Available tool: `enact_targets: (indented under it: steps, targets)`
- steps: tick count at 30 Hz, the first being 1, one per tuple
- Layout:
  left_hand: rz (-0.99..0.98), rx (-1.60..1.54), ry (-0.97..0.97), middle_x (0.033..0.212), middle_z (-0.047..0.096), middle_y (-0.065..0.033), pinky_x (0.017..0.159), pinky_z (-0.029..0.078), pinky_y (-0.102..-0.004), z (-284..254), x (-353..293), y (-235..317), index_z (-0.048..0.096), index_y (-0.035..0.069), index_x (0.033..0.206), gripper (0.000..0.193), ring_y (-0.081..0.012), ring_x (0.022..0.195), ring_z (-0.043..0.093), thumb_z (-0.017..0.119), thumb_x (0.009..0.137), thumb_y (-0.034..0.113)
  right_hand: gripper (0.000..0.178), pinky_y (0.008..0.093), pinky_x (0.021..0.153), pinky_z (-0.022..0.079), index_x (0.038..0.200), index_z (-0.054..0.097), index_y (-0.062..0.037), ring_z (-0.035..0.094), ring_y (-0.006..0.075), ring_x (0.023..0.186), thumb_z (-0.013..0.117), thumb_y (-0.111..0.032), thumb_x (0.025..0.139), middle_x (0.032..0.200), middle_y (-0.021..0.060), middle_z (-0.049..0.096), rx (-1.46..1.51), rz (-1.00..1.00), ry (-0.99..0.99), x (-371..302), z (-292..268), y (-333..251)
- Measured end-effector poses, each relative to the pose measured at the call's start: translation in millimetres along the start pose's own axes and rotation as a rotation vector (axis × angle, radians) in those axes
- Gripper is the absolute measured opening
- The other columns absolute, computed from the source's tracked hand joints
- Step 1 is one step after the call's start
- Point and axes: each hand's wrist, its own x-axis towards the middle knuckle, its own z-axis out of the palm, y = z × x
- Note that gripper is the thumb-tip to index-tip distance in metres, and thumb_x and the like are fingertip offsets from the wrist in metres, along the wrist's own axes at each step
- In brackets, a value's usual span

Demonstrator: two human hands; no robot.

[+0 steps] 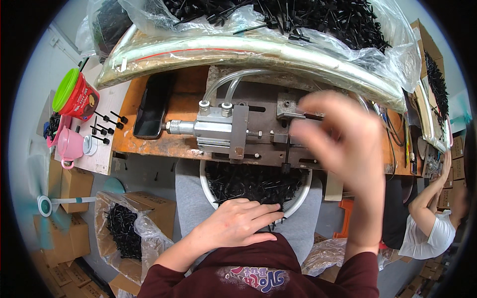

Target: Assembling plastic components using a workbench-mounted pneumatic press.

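My left hand (pixel 243 221) lies over the near rim of a white basket (pixel 205 185) in my lap, its fingers stretched out. Loose black plastic stems with round knobs (pixel 248 185) fill the basket, and some touch the fingertips. My right hand (pixel 345 134), smeared by motion, is above the right part of a metal pneumatic clamp (pixel 216 128) on the bench. A dark rod (pixel 312 116) shows beside its fingers; whether they grip it I cannot tell. One black knobbed stem (pixel 286 156) stands across the clamp's near edge, below the small steel block (pixel 280 136).
A plastic-lined tray (pixel 248 47) heaped with black stems spans the bench's back. At left are a phone (pixel 151 107), a red tub (pixel 82 97), a pink cup (pixel 69 144) and loose stems. A lined carton (pixel 124 231) stands on the floor. Another person (pixel 430 228) works at right.
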Motion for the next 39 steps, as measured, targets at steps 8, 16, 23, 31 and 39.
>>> enact_targets:
  steps: [8, 16, 23, 31, 39]
  targets:
    - [0.011, -0.045, 0.056, 0.098, 0.072, -0.0034, 0.058, 0.05, -0.0247, 3.5, -6.4, 7.6, 0.071, 0.008, 0.107, 0.041, -0.0135, 0.065, 0.064, 0.08, 0.076, 0.033, 0.027, 0.0361, 0.08, 0.053, 0.107, 0.064, -0.0081, 0.061, 0.0258, 0.101, 0.065, -0.001, 0.081, 0.111, 0.0075, 0.061, -0.745, -0.652, -0.035, 154.0, -15.0, 83.7]
    - [-0.02, -0.032, 0.081, 0.088, 0.072, -0.0019, 0.056, 0.05, -0.0252, -0.1, -16.0, 5.6, 0.072, 0.008, 0.104, 0.041, -0.0132, 0.061, 0.063, 0.081, 0.075, 0.035, 0.038, 0.0391, 0.074, 0.054, 0.107, 0.063, -0.008, 0.066, 0.0286, 0.089, 0.063, 0.009, 0.074, 0.103, 0.0068, 0.06, -0.853, -0.486, -0.32, 160.3, 2.4, 82.5]
    - [-0.01, -0.042, 0.095, 0.085, 0.072, -0.0019, 0.054, 0.048, -0.0251, 0.3, -16.3, 5.8, 0.073, 0.008, 0.103, 0.041, -0.0129, 0.061, 0.063, 0.081, 0.074, 0.035, 0.039, 0.0408, 0.072, 0.052, 0.104, 0.062, -0.0081, 0.062, 0.0314, 0.082, 0.066, 0.009, 0.069, 0.098, 0.0077, 0.054, -0.536, -0.5, -0.159, 138.3, -25.9, 96.3]
    - [0.017, -0.034, 0.101, 0.087, 0.072, -0.002, 0.055, 0.048, -0.0241, 3.5, -11.7, 5.4, 0.073, 0.008, 0.101, 0.04, -0.0123, 0.062, 0.063, 0.081, 0.074, 0.036, 0.014, 0.0279, 0.06, 0.046, 0.094, 0.06, -0.0024, 0.055, 0.0111, 0.066, 0.071, -0.007, 0.087, 0.077, 0.0027, 0.058, 0.012, -0.024, 0.236, 121.4, -60.2, 91.0]
    - [0.06, -0.012, 0.144, 0.094, 0.073, -0.0043, 0.059, 0.051, -0.0256, -6.6, 8.8, 12.7, 0.073, 0.006, 0.1, 0.035, -0.0151, 0.069, 0.066, 0.082, 0.074, 0.028, 0.015, 0.0214, 0.057, 0.048, 0.1, 0.06, -0.0001, 0.059, 0.0089, 0.065, 0.068, -0.011, 0.092, 0.079, 0.0025, 0.061, 0.675, 0.299, 0.387, 121.1, -79.6, 114.3]
